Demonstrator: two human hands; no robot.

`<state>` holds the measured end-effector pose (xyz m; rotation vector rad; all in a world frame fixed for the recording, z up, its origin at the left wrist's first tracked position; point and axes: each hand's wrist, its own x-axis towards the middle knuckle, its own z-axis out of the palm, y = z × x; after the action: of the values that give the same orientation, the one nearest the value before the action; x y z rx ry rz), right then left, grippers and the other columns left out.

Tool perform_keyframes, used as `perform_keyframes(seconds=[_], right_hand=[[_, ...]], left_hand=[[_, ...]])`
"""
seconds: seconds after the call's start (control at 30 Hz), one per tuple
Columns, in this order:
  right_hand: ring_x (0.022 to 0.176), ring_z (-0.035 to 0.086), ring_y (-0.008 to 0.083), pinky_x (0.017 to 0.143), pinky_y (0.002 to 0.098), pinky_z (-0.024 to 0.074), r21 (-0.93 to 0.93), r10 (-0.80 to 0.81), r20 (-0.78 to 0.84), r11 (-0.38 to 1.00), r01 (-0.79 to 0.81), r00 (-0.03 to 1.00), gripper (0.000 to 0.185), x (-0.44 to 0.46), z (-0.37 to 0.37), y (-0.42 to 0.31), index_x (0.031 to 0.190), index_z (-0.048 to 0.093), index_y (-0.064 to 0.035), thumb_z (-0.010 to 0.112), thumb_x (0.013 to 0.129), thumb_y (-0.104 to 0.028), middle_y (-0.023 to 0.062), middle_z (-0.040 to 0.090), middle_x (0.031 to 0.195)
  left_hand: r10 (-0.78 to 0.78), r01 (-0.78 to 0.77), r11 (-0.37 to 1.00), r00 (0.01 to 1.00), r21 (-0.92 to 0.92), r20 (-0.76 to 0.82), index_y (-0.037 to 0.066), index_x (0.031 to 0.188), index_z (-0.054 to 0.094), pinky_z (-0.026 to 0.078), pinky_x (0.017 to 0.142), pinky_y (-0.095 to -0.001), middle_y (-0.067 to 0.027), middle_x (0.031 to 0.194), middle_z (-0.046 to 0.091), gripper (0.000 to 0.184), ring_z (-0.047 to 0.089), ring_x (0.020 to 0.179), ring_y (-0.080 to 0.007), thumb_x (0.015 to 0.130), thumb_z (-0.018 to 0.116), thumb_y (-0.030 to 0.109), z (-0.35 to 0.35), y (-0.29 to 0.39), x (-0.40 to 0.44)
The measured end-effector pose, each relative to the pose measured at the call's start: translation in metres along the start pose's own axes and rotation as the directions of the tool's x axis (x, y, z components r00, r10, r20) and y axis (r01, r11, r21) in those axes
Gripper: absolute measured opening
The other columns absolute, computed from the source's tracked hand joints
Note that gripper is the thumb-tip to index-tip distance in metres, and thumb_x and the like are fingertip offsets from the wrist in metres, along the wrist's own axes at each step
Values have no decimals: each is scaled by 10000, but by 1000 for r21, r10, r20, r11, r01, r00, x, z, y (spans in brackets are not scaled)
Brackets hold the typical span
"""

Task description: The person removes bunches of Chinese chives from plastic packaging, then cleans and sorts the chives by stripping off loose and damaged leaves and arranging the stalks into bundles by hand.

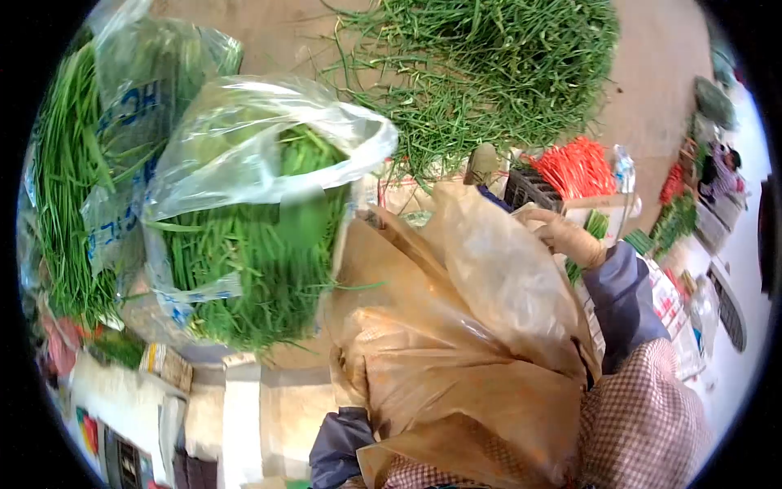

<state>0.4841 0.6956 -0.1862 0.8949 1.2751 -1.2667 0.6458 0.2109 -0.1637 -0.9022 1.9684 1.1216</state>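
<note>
Observed: a large brown translucent plastic bag (472, 350), creased and spread. The right hand (562, 232) grips its upper rim; the left hand (350, 379) is at its lower left side, its finger position unclear. Left of the brown bag, a clear plastic bag (269, 175) holds long green leaves (244, 269); a further clear bag (122, 155) of greens adjoins it. Loose green stalks (505, 73) lie heaped on the brown surface (656, 57). Bright red strips (574, 167) sit beside a dark crate (529, 189).
</note>
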Motion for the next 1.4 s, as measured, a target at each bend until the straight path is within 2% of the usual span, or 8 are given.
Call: perform_keyframes(seconds=[0.1, 0.23, 0.43, 0.6, 0.7, 0.9, 1.07, 1.4], right_hand=[[1079, 574, 307, 880, 462, 461, -507, -398, -24, 796, 332, 917, 611, 21, -1, 22, 1325, 460, -40, 621, 854, -393, 174, 587, 1211], [1076, 554, 377, 887, 465, 453, -728, -268, 54, 648, 222, 962, 608, 32, -28, 13, 1320, 461, -43, 623, 832, -366, 214, 572, 1180], [1057, 547, 352, 839, 445, 478, -734, -834, 230, 190, 652, 501, 570, 27, -39, -26, 1323, 474, -64, 588, 850, -361, 196, 540, 1183], [1162, 497, 365, 965, 509, 371, -790, -327, 395, 356, 499, 859, 558, 48, 40, 16, 1388, 428, -111, 477, 904, -383, 181, 493, 1283], [1106, 540, 385, 907, 498, 406, -765, -51, 601, 254, 592, 798, 550, 88, 97, 106, 1382, 434, -127, 500, 890, -362, 194, 523, 1241], [1059, 589, 311, 876, 487, 441, -631, 297, 775, 305, 714, 558, 492, 115, 87, 55, 1297, 498, -125, 543, 860, -348, 156, 592, 1146], [1023, 604, 310, 854, 479, 456, -684, 198, 728, 157, 712, 656, 457, 148, 87, 45, 1250, 531, -119, 552, 846, -331, 149, 611, 1097], [950, 633, 308, 811, 462, 487, -828, 2, 547, -144, 542, 837, 390, 196, 123, 51, 1158, 597, -107, 569, 819, -297, 135, 647, 999]], left_hand=[[-207, 205, 976, 978, -74, -15, -62, 1156, 560, 440, 883, -323, -153, 1054, 619, 412, 557, 981, -219, 943, 587, 290, 49, 5, -14], [-152, 162, 984, 980, 80, -125, 3, 867, 623, 442, 706, -269, -39, 817, 610, 212, 515, 770, -121, 944, 583, 196, 95, 88, -29], [153, -91, 952, 968, 293, -197, 6, 881, 594, 431, 673, -248, -25, 813, 595, 230, 511, 744, -102, 955, 585, 224, 100, 226, -55], [-18, 93, 938, 975, 334, -221, 27, 759, 567, 403, 592, -234, 4, 711, 564, 264, 463, 659, -67, 944, 600, 213, 73, 231, -42], [-380, 337, 921, 888, 197, 258, -9, 814, 641, 438, 585, -235, -29, 724, 620, 262, 532, 653, -88, 896, 663, 239, 30, 229, -17], [-815, 803, 500, 312, 323, 488, -30, 948, 687, 501, 659, -261, -61, 868, 693, 197, 617, 745, -111, 864, 698, 147, 10, 132, 43], [-453, 278, 891, 533, 358, 714, -24, 1005, 690, 518, 731, -283, -61, 896, 714, 240, 639, 804, -129, 812, 746, 107, 28, 100, 145], [-217, 71, 974, 585, 217, 782, -24, 920, 692, 510, 647, -258, -61, 793, 696, 203, 633, 718, -112, 776, 756, 104, 59, 2, 254]])
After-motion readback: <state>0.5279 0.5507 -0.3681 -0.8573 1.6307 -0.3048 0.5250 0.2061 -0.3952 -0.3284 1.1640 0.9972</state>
